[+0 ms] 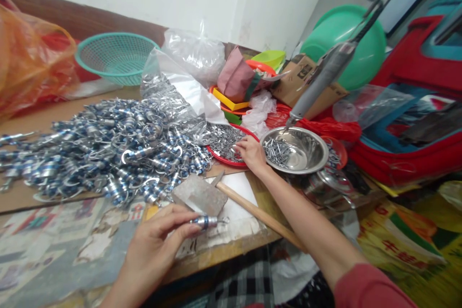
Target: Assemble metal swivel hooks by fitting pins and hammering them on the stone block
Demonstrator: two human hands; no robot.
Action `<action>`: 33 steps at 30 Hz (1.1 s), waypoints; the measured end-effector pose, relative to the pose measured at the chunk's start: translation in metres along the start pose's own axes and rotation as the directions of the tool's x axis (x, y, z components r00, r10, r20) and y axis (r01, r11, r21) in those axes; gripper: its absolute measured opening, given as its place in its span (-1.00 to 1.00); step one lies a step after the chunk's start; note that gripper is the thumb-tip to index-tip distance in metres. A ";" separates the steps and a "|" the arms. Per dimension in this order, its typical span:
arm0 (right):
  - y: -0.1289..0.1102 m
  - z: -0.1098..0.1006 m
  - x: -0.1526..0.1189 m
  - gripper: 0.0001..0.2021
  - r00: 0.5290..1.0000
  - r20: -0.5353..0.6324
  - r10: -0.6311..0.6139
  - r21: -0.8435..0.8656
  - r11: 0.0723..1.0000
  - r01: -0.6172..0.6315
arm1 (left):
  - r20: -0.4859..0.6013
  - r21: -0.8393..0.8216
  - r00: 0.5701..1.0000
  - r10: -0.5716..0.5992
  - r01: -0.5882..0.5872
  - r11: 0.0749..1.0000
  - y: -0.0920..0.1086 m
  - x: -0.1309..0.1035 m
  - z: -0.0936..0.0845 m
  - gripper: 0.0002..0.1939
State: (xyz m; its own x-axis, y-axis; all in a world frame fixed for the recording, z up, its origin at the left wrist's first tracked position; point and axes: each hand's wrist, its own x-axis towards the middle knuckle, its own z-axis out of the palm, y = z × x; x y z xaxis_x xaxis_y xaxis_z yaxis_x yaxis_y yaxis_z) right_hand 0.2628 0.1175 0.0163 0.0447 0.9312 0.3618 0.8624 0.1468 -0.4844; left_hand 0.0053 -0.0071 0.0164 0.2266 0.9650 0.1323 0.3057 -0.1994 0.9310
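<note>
head view: holds a small blue and silver fitting (206, 222) in the left hand (155, 236), pinched between thumb and fingers, above the near edge of the worktable (220, 256), nearly level, with a wire loop pointing right. reaches with the right hand (251, 153) to a round red tray (231, 162) of small metal pieces (224, 138), fingertips drawn together over the contents; cannot tell if gripping a piece. just behind the fitting, has a grey metal block (198, 195), with a wooden-handled tool (252, 208) close by, slanting toward the right forearm. to the left, has a large heap of similar fittings (119, 149). just right of the tray, has a steel bowl (313, 151) with loose metal pins (277, 152) in one side, and above it a grey power tool (321, 82) hanging tip-down. toward the wall, shows a teal basket (119, 77), a clear plastic bag (195, 55) and a big green basin (363, 53). at far left, shows an orange plastic bag (29, 62); at lower right, a yellow sack (400, 236).
</note>
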 end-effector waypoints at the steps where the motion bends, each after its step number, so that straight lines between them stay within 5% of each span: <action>1: -0.008 -0.005 -0.007 -0.85 1.000 -0.011 -0.005 0.036 0.999 0.005 | -0.032 0.001 0.999 0.003 -0.003 1.000 0.001 -0.001 0.001 -0.92; 5: -0.055 -0.020 -0.055 -0.91 0.993 0.045 -0.107 0.243 0.966 0.093 | -0.112 -0.088 0.994 -0.013 0.003 0.996 0.004 -0.006 0.006 -0.73; 7: -0.077 -0.024 -0.084 -0.86 0.963 0.079 -0.259 0.496 0.848 0.187 | -0.099 -0.156 0.995 -0.022 0.006 0.988 0.004 -0.008 0.009 -0.65; 10: -0.095 -0.027 -0.113 -0.74 0.920 0.084 -0.384 0.634 0.733 0.248 | -0.085 -0.182 0.996 -0.035 0.019 0.983 0.006 -0.010 0.010 -0.60; 20: -0.098 -0.029 -0.128 -0.87 0.958 0.177 -0.224 0.752 0.658 0.015 | 0.003 -0.057 0.999 0.051 -0.051 0.997 0.021 -0.013 0.001 -0.87; 23: -0.095 -0.030 -0.135 -0.68 0.959 0.067 -0.275 0.715 0.683 0.146 | -0.035 -0.136 0.999 -0.007 0.002 0.991 0.020 -0.013 -0.001 -0.87; 25: -0.091 -0.031 -0.138 -0.64 0.898 -0.065 -0.434 0.575 0.720 0.390 | -0.041 -0.185 0.998 -0.038 0.030 0.982 0.020 -0.013 -0.003 -0.88; 28: -0.088 -0.034 -0.139 -0.80 0.712 -0.133 -0.689 0.285 0.662 0.693 | -0.020 -0.154 0.999 -0.045 0.041 0.987 0.020 -0.013 -0.005 -0.91; 30: -0.088 -0.037 -0.137 -0.81 0.632 -0.110 -0.767 0.196 0.606 0.771 | 0.004 -0.099 1.000 -0.030 0.031 0.995 0.021 -0.013 -0.006 -0.92; 33: -0.089 -0.039 -0.134 -0.81 0.599 -0.078 -0.797 0.153 0.584 0.797 | 0.003 -0.039 1.000 0.021 -0.021 0.999 0.023 -0.012 -0.006 -0.90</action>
State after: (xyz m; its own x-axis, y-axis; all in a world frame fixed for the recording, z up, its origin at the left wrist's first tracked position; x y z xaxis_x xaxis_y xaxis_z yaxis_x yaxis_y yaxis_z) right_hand 0.1997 -0.0335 0.0417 -0.6213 0.4146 0.6649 0.4623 0.8791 -0.1161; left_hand 0.0043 -0.0219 0.0385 0.2356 0.9601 0.1507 0.2646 -0.2126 0.9406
